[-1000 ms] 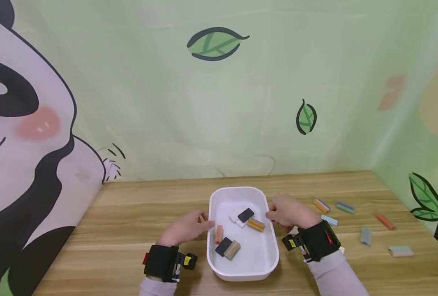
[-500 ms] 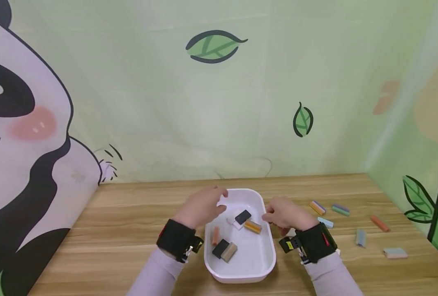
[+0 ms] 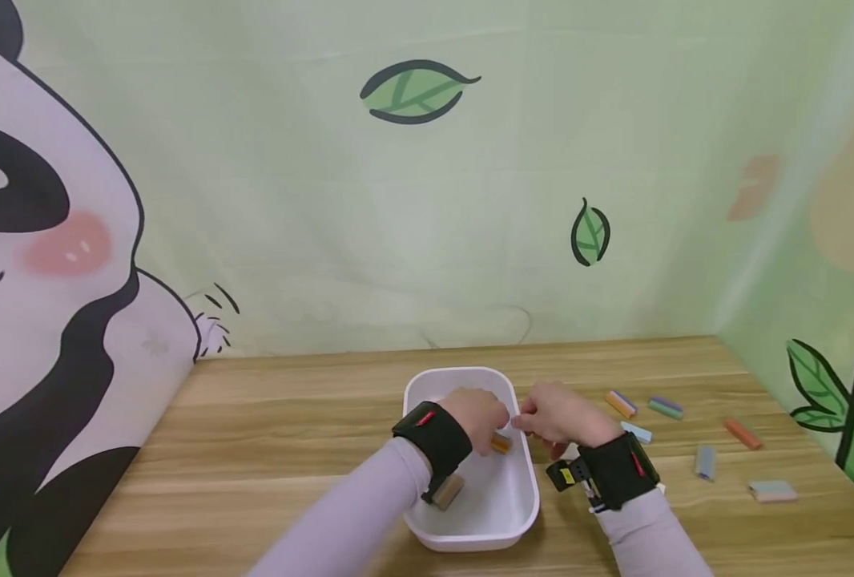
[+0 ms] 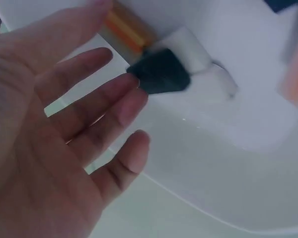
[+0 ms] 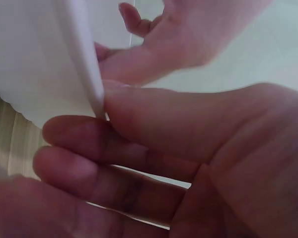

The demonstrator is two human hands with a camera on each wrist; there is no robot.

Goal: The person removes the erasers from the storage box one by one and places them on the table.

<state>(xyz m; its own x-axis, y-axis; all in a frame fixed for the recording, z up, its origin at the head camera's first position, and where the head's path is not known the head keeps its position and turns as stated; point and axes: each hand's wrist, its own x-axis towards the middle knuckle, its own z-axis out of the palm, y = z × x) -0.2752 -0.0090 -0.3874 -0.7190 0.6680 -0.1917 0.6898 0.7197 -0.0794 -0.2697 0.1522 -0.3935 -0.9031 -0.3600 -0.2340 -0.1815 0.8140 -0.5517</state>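
A white plastic tray [image 3: 495, 509] sits on the wooden table. My right hand [image 3: 560, 413] pinches its right rim between thumb and fingers, as the right wrist view shows closely. Inside the tray, my left hand [image 3: 481, 417] reaches down with loosely bent, spread fingers. Its fingertips are right at a dark eraser-like block [image 4: 161, 72], which lies against white blocks [image 4: 186, 49]. Beside the thumb is an orange-yellow block [image 4: 129, 27]. A beige block [image 3: 449, 490] lies nearer the front. The left wrist and its strap hide other pieces in the head view.
Several coloured blocks lie right of the tray, among them an orange one [image 3: 743, 433], a light blue one [image 3: 637, 432] and a grey one [image 3: 705, 462]. A green printed backdrop [image 3: 290, 240] rises behind the table's back edge.
My left hand has left the tray's left rim, lifted, and moved right and down into the tray over the blocks. The right hand keeps its grip on the right rim.
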